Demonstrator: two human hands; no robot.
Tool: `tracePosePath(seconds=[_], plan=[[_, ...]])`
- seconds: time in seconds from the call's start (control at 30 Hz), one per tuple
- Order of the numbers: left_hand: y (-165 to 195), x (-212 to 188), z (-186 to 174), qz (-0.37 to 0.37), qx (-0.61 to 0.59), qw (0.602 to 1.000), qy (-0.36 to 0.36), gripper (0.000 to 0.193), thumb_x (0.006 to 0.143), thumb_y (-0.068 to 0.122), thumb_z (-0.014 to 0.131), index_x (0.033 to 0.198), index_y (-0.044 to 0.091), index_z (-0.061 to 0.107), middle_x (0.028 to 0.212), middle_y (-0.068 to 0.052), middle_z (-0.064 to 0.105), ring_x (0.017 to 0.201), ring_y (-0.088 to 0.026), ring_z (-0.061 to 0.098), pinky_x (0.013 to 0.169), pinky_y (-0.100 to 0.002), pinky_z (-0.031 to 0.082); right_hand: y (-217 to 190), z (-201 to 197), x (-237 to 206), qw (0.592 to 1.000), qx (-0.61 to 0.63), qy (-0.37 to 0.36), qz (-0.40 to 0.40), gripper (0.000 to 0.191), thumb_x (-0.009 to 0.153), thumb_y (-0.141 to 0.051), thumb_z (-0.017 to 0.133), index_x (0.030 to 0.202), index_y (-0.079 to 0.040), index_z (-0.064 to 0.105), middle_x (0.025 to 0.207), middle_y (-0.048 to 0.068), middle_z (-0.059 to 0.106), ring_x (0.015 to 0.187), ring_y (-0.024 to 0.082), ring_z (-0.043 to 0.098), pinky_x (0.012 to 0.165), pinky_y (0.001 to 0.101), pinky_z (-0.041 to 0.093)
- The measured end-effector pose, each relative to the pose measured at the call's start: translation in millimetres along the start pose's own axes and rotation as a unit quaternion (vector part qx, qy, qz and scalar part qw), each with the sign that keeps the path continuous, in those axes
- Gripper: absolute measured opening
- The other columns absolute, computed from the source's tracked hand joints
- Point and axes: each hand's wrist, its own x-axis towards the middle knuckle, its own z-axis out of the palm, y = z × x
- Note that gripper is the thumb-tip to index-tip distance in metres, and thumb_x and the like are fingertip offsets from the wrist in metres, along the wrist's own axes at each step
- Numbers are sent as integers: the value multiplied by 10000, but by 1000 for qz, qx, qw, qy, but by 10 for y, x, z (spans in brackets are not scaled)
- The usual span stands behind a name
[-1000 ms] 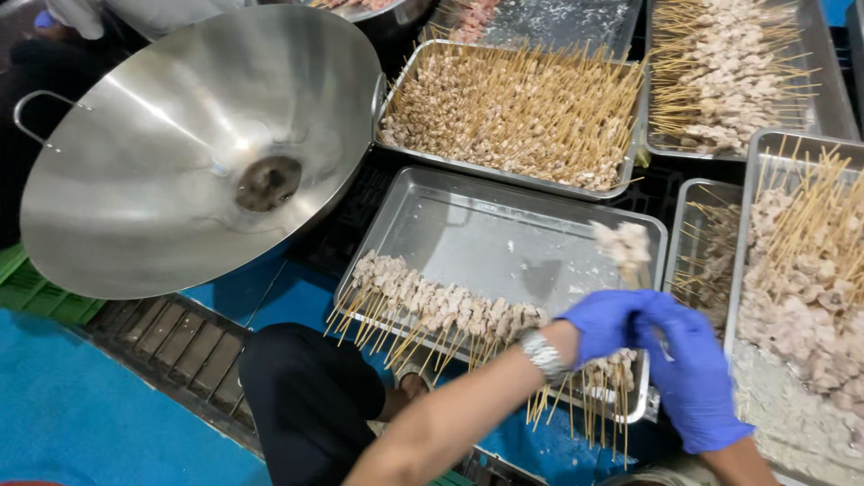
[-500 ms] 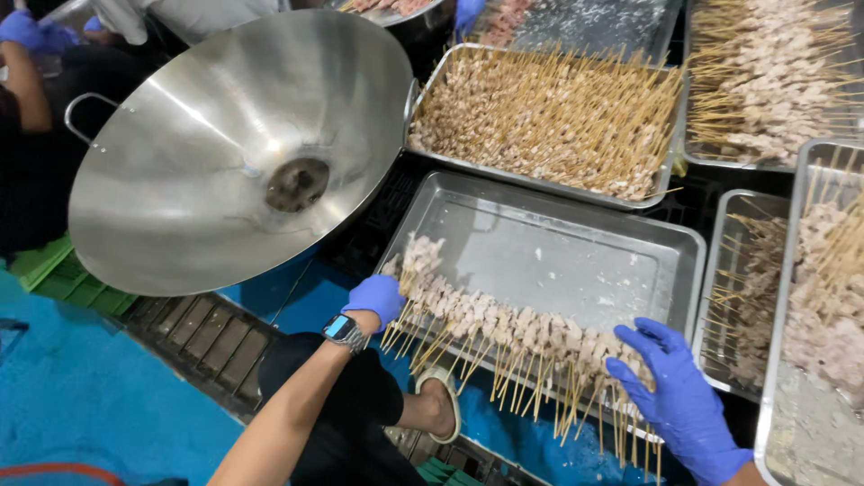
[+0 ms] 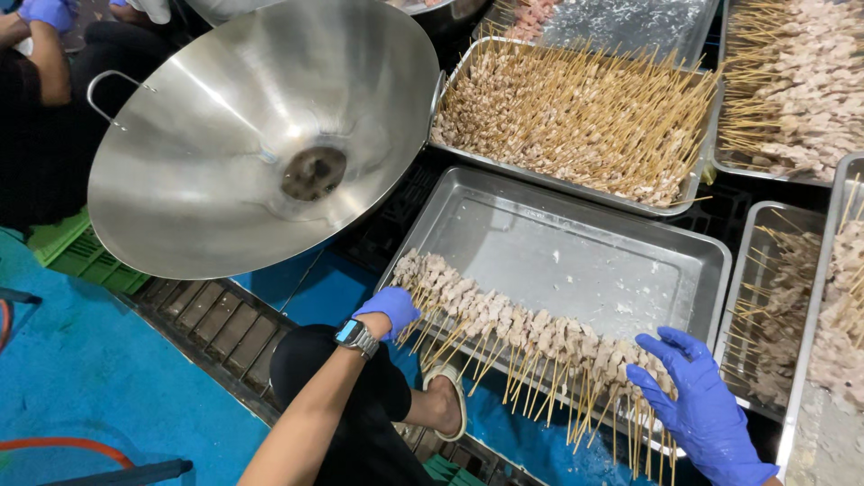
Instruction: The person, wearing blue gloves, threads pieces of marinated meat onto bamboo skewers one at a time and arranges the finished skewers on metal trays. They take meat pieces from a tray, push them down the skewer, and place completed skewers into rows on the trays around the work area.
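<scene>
A rectangular steel tray (image 3: 576, 261) lies in front of me with a row of raw meat skewers (image 3: 522, 328) along its near edge, sticks hanging over the rim. My left hand (image 3: 389, 309), in a blue glove with a wristwatch, grips the tray's near left rim beside the first skewers. My right hand (image 3: 697, 405), also blue-gloved, rests with fingers spread on the skewers at the row's right end.
A big tilted steel wok (image 3: 261, 135) stands at the left. More trays of skewers (image 3: 576, 117) fill the back and right (image 3: 792, 90). Another person's gloved hand (image 3: 45, 13) shows at the top left. My knee and sandalled foot (image 3: 445, 405) are below the tray.
My hands have parted from the tray's right side. The left went to the near left rim, the right stays at the right end. The view shifted so the tray sits more central.
</scene>
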Motion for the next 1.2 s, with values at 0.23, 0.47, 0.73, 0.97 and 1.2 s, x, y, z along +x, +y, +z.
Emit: tracePosePath(seconds=[0.23, 0.47, 0.73, 0.97, 1.2], plan=[[66, -80, -113, -88, -140, 984, 65, 425, 1037, 409, 497, 1069, 44, 711, 1031, -251, 725, 954, -452, 686, 876, -537, 540, 70, 54, -11, 1000, 4, -5, 12, 547, 814, -356, 720, 1314, -157, 620, 1412, 168, 502, 1285, 314, 550, 1058, 422, 486], [291, -161, -308, -158, -178, 966, 98, 334, 863, 383, 692, 979, 79, 767, 1012, -196, 730, 972, -402, 695, 859, -498, 566, 136, 104, 10, 1000, -3, 5, -23, 548, 815, -350, 716, 1312, -139, 620, 1402, 186, 503, 1301, 336, 531, 1059, 428, 472], [-121, 130, -17, -186, -146, 958, 159, 246, 905, 266, 661, 944, 62, 794, 970, -221, 747, 916, -414, 726, 816, -490, 599, 180, 133, -12, 1000, 7, -4, -9, 549, 811, -353, 723, 1307, -138, 626, 1405, 184, 505, 1294, 335, 537, 1053, 427, 476], [-7, -67, -121, -227, -108, 961, 114, 329, 889, 357, 711, 1086, 95, 735, 1146, -179, 723, 1023, -380, 707, 847, -469, 588, 180, 130, -37, 1000, -1, 5, -21, 547, 805, -346, 735, 1298, -133, 630, 1378, 187, 523, 1272, 347, 550, 1044, 426, 478], [123, 217, -36, 78, -30, 943, 323, 706, 946, 427, 614, 1488, 16, 425, 1539, -228, 421, 1412, -410, 428, 1143, -485, 375, 180, 107, -24, 1000, -5, 8, -26, 543, 812, -341, 732, 1300, -126, 626, 1370, 191, 521, 1233, 349, 569, 1018, 410, 492]])
